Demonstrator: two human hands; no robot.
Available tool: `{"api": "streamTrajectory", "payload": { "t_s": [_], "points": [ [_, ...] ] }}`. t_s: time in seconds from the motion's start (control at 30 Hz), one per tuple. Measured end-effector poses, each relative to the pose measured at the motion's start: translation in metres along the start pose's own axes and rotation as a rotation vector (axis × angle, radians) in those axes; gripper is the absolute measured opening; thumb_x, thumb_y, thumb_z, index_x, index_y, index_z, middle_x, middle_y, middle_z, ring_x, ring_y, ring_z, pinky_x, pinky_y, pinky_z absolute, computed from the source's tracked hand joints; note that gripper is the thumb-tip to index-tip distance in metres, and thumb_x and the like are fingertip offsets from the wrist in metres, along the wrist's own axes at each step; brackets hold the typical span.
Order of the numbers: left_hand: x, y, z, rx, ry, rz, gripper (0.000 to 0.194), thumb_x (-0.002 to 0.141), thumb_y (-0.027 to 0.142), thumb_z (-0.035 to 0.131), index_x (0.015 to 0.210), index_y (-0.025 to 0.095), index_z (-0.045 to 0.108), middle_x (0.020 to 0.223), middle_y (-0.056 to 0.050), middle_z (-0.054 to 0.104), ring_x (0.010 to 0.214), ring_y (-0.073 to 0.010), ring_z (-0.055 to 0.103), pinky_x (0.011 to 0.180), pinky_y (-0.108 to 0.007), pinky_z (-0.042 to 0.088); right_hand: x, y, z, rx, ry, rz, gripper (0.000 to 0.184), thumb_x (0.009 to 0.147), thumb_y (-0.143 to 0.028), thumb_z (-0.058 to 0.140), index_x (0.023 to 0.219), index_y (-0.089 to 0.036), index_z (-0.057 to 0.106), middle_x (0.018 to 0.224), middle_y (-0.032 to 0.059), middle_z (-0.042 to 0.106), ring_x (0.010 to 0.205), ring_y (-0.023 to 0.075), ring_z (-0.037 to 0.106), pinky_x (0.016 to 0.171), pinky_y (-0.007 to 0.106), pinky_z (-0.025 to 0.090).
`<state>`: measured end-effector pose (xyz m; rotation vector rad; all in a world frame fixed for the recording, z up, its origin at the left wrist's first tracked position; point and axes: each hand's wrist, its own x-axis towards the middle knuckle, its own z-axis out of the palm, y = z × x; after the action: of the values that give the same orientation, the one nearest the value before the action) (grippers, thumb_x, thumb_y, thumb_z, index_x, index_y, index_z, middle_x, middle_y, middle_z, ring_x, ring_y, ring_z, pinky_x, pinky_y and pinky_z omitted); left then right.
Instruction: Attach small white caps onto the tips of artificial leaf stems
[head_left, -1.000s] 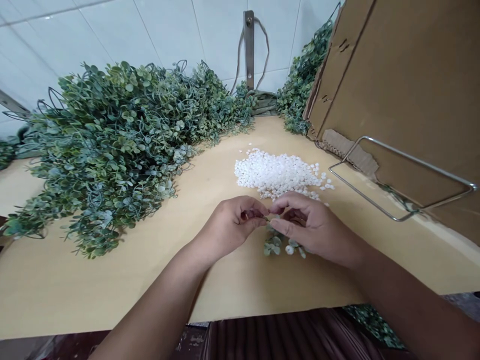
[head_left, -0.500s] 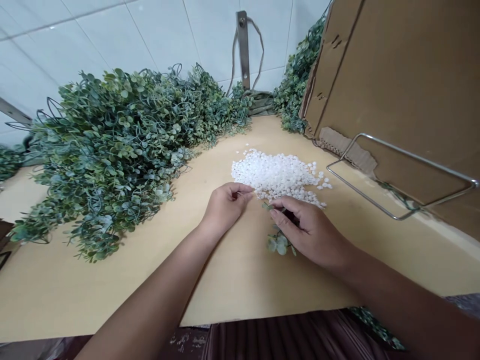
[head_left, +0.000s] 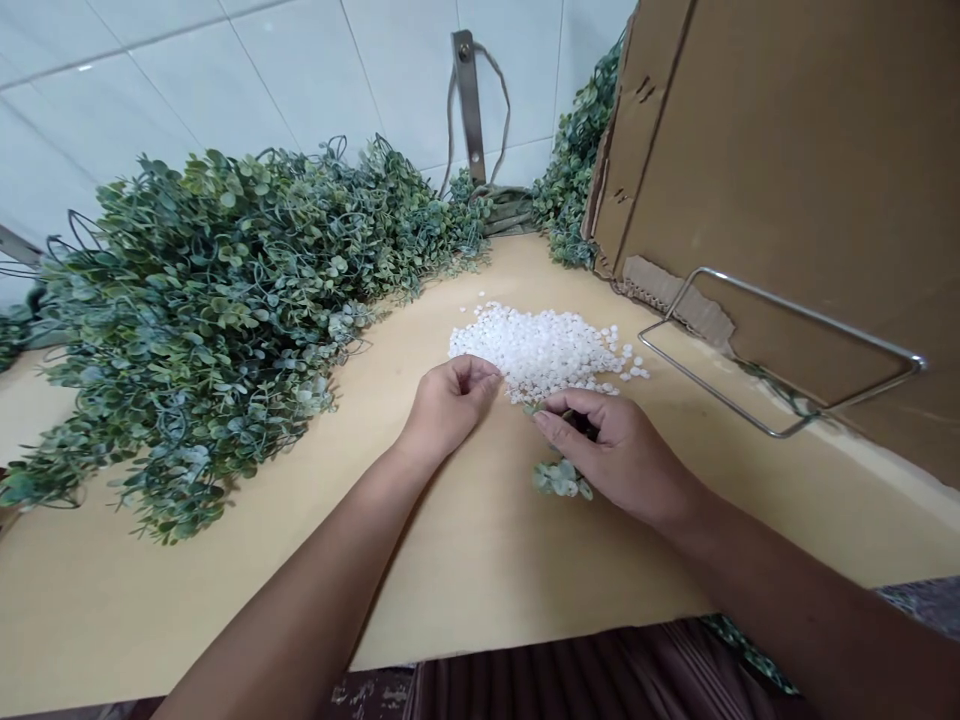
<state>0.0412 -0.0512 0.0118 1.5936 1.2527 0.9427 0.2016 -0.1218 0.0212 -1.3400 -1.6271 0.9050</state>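
Note:
A loose heap of small white plastic pieces (head_left: 546, 345) lies on the tan board (head_left: 442, 560). At the heap's near left edge my left hand (head_left: 452, 400) is closed, thumb and forefinger tips together. What sits between those tips is too small to make out. Just right of it, my right hand (head_left: 611, 445) pinches a sprig of artificial green leaves (head_left: 561, 480). One leaf end pokes out at the fingertips towards the heap, while a leaf cluster hangs below the palm. The stem between them is mostly hidden by the fingers.
A big mound of artificial greenery (head_left: 225, 310) covers the board's left side. More greenery (head_left: 574, 165) stands at the back beside a cardboard box (head_left: 795, 180). A bent metal wire frame (head_left: 776, 360) juts out at right. Behind is a metal strip (head_left: 469, 110) with cord against white tiles.
The view has swung slightly to the right. My left fingers have bent into a higher arch at the heap's edge. The sprig in my right hand has turned a little.

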Motion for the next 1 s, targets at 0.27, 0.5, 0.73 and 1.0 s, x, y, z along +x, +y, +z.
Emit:
{"api": "streamTrajectory", "payload": {
  "t_s": [0.27, 0.5, 0.73, 1.0],
  "points": [
    [-0.028, 0.019, -0.007, -0.415, -0.145, -0.168, 0.015, 0.055, 0.017, 0.078, 0.067, 0.014, 0.068, 0.068, -0.001, 0.069, 0.063, -0.0103, 0.061, 0.069, -0.025, 0.049, 0.001, 0.001, 0.005, -0.139, 0.051, -0.190, 0.023, 0.079, -0.019, 0.045, 0.057, -0.020, 0.041, 0.054, -0.0037, 0.040, 0.053, 0.0108, 0.040, 0.051, 0.024, 0.034],
    [-0.032, 0.017, -0.007, -0.457, -0.218, -0.250, 0.013, 0.055, 0.019, 0.079, 0.066, 0.015, 0.072, 0.066, -0.003, 0.071, 0.060, -0.0118, 0.062, 0.071, -0.028, 0.051, 0.002, 0.001, 0.008, -0.141, 0.052, -0.223, 0.020, 0.077, -0.018, 0.046, 0.057, -0.021, 0.042, 0.053, -0.0038, 0.042, 0.052, 0.0107, 0.039, 0.051, 0.024, 0.035],
    [-0.032, 0.016, -0.004, -0.501, -0.209, -0.294, 0.011, 0.056, 0.016, 0.078, 0.066, 0.018, 0.074, 0.065, -0.001, 0.072, 0.059, -0.0095, 0.062, 0.069, -0.024, 0.050, 0.000, 0.000, 0.008, -0.097, 0.072, -0.184, 0.019, 0.075, -0.018, 0.047, 0.056, -0.020, 0.045, 0.054, -0.0037, 0.041, 0.052, 0.0103, 0.040, 0.050, 0.024, 0.034],
    [-0.032, 0.014, -0.003, -0.513, -0.213, -0.318, 0.015, 0.053, 0.017, 0.080, 0.067, 0.017, 0.075, 0.067, -0.002, 0.073, 0.060, -0.0102, 0.062, 0.068, -0.024, 0.050, -0.001, -0.002, 0.010, 0.005, 0.064, -0.112, 0.017, 0.073, -0.017, 0.047, 0.056, -0.019, 0.045, 0.053, -0.0044, 0.041, 0.051, 0.0088, 0.038, 0.048, 0.022, 0.032]
  ]
}}
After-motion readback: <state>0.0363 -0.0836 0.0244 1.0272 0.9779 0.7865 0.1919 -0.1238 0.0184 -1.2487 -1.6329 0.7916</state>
